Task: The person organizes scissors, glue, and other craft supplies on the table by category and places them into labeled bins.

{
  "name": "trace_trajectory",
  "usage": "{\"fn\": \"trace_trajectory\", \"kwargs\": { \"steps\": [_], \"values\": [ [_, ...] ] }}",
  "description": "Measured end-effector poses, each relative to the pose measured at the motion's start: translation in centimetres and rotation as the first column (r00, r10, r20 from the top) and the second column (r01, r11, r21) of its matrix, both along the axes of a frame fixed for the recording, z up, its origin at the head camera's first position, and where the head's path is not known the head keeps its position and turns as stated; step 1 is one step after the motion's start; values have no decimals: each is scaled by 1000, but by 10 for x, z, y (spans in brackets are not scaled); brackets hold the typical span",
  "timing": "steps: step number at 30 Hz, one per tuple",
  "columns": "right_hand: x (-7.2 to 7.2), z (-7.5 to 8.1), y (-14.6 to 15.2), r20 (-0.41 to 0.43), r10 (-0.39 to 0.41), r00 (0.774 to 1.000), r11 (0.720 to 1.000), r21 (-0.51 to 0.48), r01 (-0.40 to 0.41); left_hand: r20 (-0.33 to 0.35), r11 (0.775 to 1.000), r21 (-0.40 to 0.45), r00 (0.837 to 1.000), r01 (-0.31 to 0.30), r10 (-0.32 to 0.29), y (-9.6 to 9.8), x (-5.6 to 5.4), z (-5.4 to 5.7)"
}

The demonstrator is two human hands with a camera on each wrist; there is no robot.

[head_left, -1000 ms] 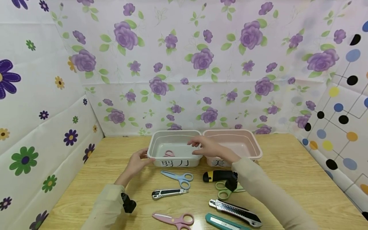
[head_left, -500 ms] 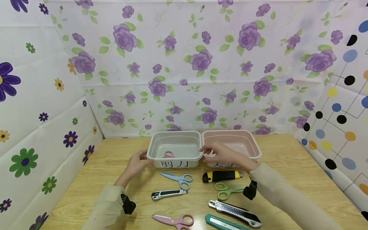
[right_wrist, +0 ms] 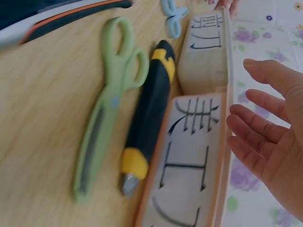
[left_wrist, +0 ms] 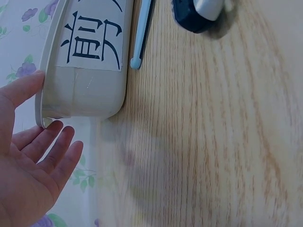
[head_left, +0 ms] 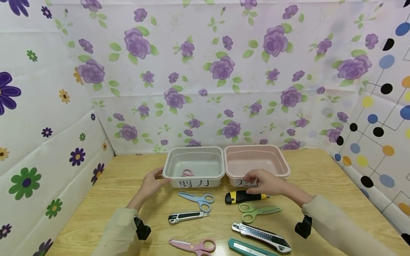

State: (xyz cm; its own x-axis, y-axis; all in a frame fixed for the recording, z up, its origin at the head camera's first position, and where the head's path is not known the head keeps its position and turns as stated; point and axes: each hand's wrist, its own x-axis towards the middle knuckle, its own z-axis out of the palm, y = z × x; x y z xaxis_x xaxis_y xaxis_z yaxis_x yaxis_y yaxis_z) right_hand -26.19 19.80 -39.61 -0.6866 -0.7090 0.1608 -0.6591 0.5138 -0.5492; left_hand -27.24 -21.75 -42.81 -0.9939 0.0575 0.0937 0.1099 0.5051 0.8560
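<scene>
At the left front corner of the grey plastic bin (head_left: 195,179), my left hand (head_left: 153,182) touches the rim with the thumb. Its other fingers lie relaxed beside the corner in the left wrist view. Inside that bin shows the pink handle of scissors (head_left: 187,172). My right hand (head_left: 266,182) hovers over the front edge of the pink bin (head_left: 282,164), holding nothing, fingers loosely bent. Just below it on the table lies a black and yellow utility knife (head_left: 235,197). Green scissors (right_wrist: 111,85) lie beside that knife.
On the wooden table lie blue scissors (head_left: 198,200), a white and black utility knife (head_left: 188,216), pink scissors (head_left: 192,246), a silver utility knife (head_left: 261,237) and a teal cutter (head_left: 250,249). Flowered cloth (head_left: 205,71) stands behind the bins.
My right hand has moved from above the grey bin rightward and down to the pink bin's front edge. The left hand stays at the grey bin's corner.
</scene>
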Motion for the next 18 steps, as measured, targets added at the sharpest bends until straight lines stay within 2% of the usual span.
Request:
{"fn": "trace_trajectory", "kwargs": {
  "steps": [7,15,18],
  "values": [
    [12,-15,28,25,-37,999,999,-5,38,-3,1000,-8,1000,-1,1,0,-1,-2],
    [21,-37,54,6,-55,998,998,-19,55,-4,1000,-6,1000,4,-4,-1,-3,-3],
    [23,-43,61,48,-75,996,997,-5,75,-2,1000,-6,1000,2,-2,-2,-3,-3]
  ]
}}
